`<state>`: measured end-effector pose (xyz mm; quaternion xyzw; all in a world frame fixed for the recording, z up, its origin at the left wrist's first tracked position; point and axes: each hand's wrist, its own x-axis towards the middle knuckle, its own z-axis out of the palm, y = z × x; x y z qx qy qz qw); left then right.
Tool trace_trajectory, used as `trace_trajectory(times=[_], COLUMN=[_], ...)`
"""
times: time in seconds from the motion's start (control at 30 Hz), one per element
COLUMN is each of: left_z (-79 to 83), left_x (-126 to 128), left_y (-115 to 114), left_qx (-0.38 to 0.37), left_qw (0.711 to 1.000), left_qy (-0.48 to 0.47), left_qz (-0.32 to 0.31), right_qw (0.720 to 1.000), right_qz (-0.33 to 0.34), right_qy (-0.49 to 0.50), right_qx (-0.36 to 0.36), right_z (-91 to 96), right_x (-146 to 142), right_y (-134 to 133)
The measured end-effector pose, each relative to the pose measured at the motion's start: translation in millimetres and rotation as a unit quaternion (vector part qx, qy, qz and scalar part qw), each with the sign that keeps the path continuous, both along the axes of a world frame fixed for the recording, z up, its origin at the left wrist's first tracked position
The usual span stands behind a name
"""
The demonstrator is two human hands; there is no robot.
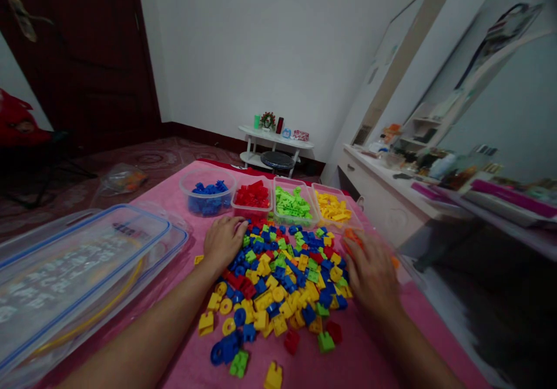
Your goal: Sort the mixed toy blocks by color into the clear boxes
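Observation:
A heap of small plastic blocks (282, 278) in blue, yellow, red and green lies on a pink cloth (357, 360). My left hand (224, 241) rests palm down on the heap's far left edge, fingers curled over some blocks. My right hand (369, 273) lies on the heap's right edge, fingers bent beside an orange piece (351, 237); what it holds is hidden. Behind the heap stand a round tub of blue blocks (208, 194), a tub of red blocks (252, 196), a tub of green blocks (292, 202) and a tub of yellow blocks (333, 206).
A large clear storage box with a blue-rimmed lid (82, 261) sits at the left. A white dresser with clutter (391, 180) stands to the right, a small white table (275, 139) by the far wall, a dark door (87, 52) at the back left.

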<state>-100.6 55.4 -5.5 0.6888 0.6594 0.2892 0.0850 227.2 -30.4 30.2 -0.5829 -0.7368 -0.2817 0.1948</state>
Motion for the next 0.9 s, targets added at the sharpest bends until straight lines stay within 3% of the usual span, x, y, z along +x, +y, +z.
trace_trajectory(times=[0.07, 0.13, 0.27, 0.37, 0.53, 0.67, 0.8, 0.9], left_z=[-0.3, 0.2, 1.2, 0.7, -0.1, -0.5, -1.2, -1.3], left_x=[0, 1, 0, 1, 1, 0, -1, -1], left_y=[0, -2, -3, -3, -2, -1, -1, -1], left_qx=[0.007, 0.008, 0.009, 0.015, 0.011, 0.005, -0.002, -0.005], left_qw=[1.000, 1.000, 1.000, 1.000, 1.000, 1.000, 0.999, 0.999], left_qy=[0.003, 0.004, 0.004, 0.003, -0.010, -0.024, -0.033, -0.037], left_qz=[0.002, 0.004, 0.002, 0.005, 0.013, 0.018, 0.024, 0.027], right_qw=[0.996, 0.990, 0.969, 0.936, 0.900, 0.872, 0.836, 0.841], right_qz=[0.066, 0.074, 0.009, -0.037, -0.064, -0.003, 0.105, 0.182], right_qy=[0.048, 0.100, 0.214, 0.310, 0.372, 0.414, 0.433, 0.386], right_qx=[-0.031, -0.068, -0.122, -0.165, -0.220, -0.262, -0.322, -0.333], right_z=[-8.9, -17.8, -29.0, -32.2, -28.6, -16.2, 5.4, 21.6], right_x=[-13, -24, -33, -28, -27, -46, -78, -98], right_y=[6, 15, 40, 59, 78, 74, 50, 35])
